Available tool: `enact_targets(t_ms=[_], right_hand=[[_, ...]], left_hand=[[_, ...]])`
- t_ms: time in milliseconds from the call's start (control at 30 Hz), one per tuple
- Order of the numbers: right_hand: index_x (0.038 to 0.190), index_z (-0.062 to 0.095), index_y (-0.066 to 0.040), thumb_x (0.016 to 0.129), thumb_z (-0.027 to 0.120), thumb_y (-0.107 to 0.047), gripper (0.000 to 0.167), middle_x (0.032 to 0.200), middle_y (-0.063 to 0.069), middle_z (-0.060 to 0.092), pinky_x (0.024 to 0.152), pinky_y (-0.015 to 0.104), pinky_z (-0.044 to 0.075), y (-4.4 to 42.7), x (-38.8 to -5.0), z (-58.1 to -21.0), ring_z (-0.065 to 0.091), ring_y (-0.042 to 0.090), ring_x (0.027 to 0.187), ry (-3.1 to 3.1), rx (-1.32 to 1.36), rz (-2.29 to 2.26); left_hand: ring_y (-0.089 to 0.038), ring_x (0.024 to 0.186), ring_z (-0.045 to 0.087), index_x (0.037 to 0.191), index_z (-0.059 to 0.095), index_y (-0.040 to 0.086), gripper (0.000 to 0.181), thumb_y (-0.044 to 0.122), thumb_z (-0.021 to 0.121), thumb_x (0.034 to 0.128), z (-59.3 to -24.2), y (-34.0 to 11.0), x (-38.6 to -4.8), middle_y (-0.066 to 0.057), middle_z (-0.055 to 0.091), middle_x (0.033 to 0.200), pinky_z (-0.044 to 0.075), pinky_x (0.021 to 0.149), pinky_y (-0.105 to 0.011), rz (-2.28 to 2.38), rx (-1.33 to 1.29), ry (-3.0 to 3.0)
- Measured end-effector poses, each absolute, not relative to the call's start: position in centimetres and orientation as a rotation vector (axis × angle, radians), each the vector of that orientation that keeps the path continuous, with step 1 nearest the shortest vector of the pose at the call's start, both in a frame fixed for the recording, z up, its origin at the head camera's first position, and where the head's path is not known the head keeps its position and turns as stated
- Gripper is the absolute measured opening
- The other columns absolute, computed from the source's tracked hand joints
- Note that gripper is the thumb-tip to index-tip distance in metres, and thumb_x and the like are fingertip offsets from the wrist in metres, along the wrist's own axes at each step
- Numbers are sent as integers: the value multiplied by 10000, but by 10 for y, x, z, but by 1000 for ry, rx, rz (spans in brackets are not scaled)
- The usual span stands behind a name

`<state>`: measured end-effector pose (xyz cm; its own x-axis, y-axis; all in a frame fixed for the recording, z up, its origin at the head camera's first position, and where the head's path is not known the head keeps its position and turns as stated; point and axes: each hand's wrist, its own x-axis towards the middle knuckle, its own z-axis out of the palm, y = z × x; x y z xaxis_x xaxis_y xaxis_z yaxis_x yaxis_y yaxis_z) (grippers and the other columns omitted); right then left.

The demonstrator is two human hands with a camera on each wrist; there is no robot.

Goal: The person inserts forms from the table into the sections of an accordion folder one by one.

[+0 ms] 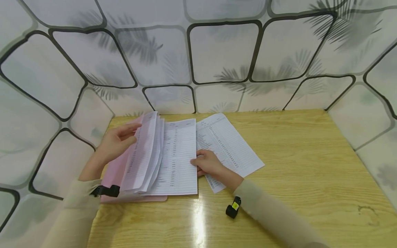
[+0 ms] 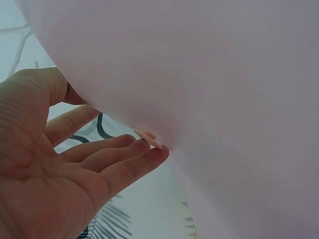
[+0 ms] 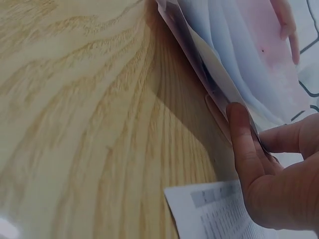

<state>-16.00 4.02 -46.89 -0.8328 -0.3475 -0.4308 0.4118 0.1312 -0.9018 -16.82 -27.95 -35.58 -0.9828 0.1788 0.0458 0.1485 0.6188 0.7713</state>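
Note:
A pink folder (image 1: 112, 174) lies spread at the left end of the table, with several printed pages (image 1: 141, 155) raised and leaning left. My left hand (image 1: 114, 143) grips the folder's pink cover (image 2: 199, 74) by its edge; the thumb goes behind the cover, and the fingertips touch a small pinkish tab (image 2: 148, 139). On the right side of the folder, a printed page (image 1: 181, 155) faces up. My right hand (image 1: 211, 163) pinches the right edge of this side between thumb and fingers. A loose printed sheet (image 1: 229, 144) lies slanted on the table, partly under the right hand.
The wooden table (image 1: 310, 165) runs on to the right of the papers. Patterned cloth walls (image 1: 223, 51) stand behind it and at both sides. A black band (image 1: 105, 190) is on the left wrist, and a black device (image 1: 233, 207) is at the right wrist.

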Motion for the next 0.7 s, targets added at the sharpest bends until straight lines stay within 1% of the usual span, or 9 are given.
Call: enact_targets(t_ms=[267, 500, 700], right_hand=[[1236, 601, 54, 997, 636, -54, 264, 840, 128, 782, 591, 320, 628, 21, -157, -473, 730, 161, 638, 1809, 52, -1785], [1241, 598, 66, 997, 631, -43, 270, 928, 203, 793, 605, 339, 637, 6, -156, -477, 743, 169, 652, 1786, -4, -1779], [1226, 607, 59, 987, 632, -27, 256, 901, 192, 787, 580, 332, 628, -3, -157, -478, 725, 165, 618, 1772, 2, -1786]], left_hand=[[-478, 1291, 613, 1462, 594, -18, 464, 60, 593, 1004, -356, -280, -167, -299, 600, 1459, 458, 853, -13, 1323, 279, 2804], [-466, 1301, 615, 1474, 587, -7, 474, 71, 596, 1006, -357, -280, -167, -299, 595, 1466, 446, 851, -5, 1304, 259, 2809], [-457, 1311, 612, 1479, 582, -5, 478, 72, 596, 1008, -356, -280, -167, -291, 591, 1476, 448, 854, -5, 1306, 256, 2798]])
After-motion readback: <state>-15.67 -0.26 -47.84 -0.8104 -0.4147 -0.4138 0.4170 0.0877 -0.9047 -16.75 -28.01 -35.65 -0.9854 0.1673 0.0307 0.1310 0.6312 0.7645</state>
